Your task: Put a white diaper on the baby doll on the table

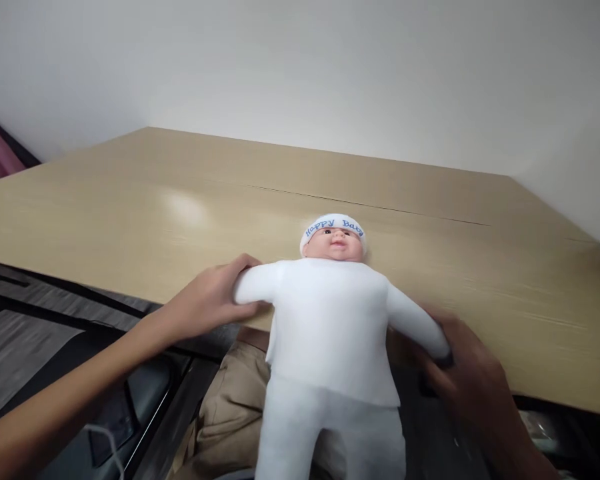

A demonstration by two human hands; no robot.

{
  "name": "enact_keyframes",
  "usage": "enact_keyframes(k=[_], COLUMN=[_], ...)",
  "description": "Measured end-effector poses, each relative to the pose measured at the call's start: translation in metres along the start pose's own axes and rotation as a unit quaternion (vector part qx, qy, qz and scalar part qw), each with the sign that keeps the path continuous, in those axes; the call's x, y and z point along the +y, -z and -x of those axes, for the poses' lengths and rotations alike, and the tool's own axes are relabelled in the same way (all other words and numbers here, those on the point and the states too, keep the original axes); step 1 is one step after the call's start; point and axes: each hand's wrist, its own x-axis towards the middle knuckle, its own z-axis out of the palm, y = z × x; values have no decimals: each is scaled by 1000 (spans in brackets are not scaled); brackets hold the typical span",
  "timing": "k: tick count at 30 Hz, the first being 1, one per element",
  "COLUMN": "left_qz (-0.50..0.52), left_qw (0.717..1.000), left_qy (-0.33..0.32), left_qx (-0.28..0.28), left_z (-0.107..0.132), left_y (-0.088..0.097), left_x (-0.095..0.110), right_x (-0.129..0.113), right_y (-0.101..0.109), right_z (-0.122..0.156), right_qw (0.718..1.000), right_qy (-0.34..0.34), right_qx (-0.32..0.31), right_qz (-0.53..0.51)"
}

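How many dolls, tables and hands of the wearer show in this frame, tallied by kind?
Doll in white: 1
Table: 1
Hands, left hand and right hand, both holding the doll: 2
Total: 4

My view's bottom edge is cutting off the white doll [333,327] at the legs [289,430]. The left hand [215,297] is hiding the end of one doll arm [257,283], the right hand [475,367] is looking blurred, and the doll is covering part of the tan trousers [235,400].
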Motion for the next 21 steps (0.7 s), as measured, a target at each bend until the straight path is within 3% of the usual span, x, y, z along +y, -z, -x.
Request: enact_keyframes(k=[4,7,14,21], left_qz=[-34,-46,-104,-94], left_qw=[999,998,990,986], left_qy=[-5,-16,-61,-85], left_qx=[37,47,76,106], left_z=[12,-4,-97,-188], left_y=[-3,-2,12,20], left_x=[-18,-23,-37,-64], right_x=[8,14,28,59], right_y=[-3,-7,-25,-63], right_z=[5,-15,-111,-196], right_qw=[1000,999,997,999], right_qy=[-5,-12,1,-3], right_qx=[-2,-25,-79,-14], right_qz=[-15,-21,-14,30])
